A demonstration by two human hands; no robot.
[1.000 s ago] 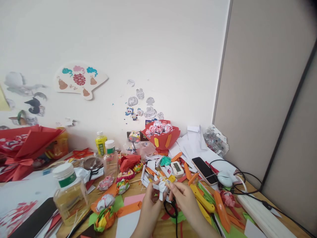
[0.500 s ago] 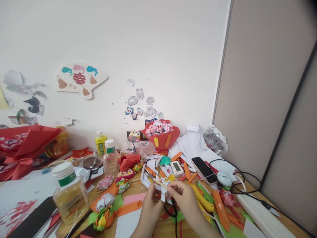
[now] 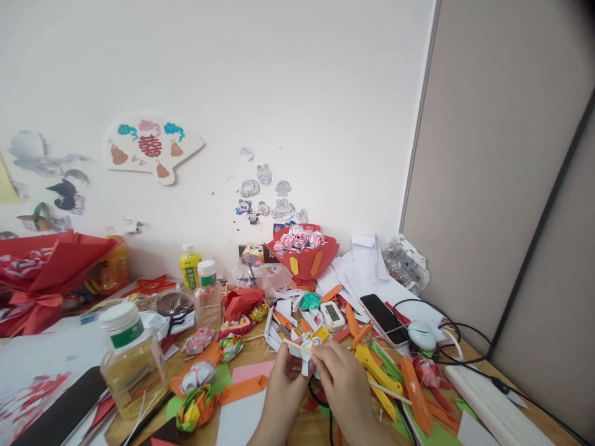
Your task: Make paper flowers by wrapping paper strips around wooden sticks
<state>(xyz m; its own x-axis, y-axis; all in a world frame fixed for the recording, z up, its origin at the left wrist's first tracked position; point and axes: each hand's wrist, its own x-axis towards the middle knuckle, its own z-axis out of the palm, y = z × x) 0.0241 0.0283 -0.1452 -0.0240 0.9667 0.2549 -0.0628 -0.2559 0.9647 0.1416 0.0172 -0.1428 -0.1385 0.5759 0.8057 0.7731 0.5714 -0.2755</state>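
Note:
Just above the tabletop, a small folded white paper piece [image 3: 305, 368] sits between my two hands. My left hand [image 3: 282, 383] is closed, pinching the paper from the left. My right hand [image 3: 343, 381] is closed on a thin wooden stick [image 3: 297, 346], its fingertips right at the paper. The stick lies slantwise across the paper's top. A length of similar stick emerges beyond the right hand, in line with it. My fingers partly hide the paper's folds. Folded white strips lie just behind the hands, and a yellow tool handle [image 3: 379, 370] lies to the right.
Paper flowers [image 3: 198, 376], orange folded strips [image 3: 415, 396] and scraps crowd the wooden table. A clear jar [image 3: 132, 365] stands left. A red bouquet [image 3: 304, 263] stands at the back. Right are a phone [image 3: 383, 319], a mouse [image 3: 421, 335], cables and a white power strip [image 3: 493, 406].
My right hand has turned and moved slightly inward, its fingers now more folded over the stick. The stick's tip has shifted a little to the left. The left hand stays almost in place.

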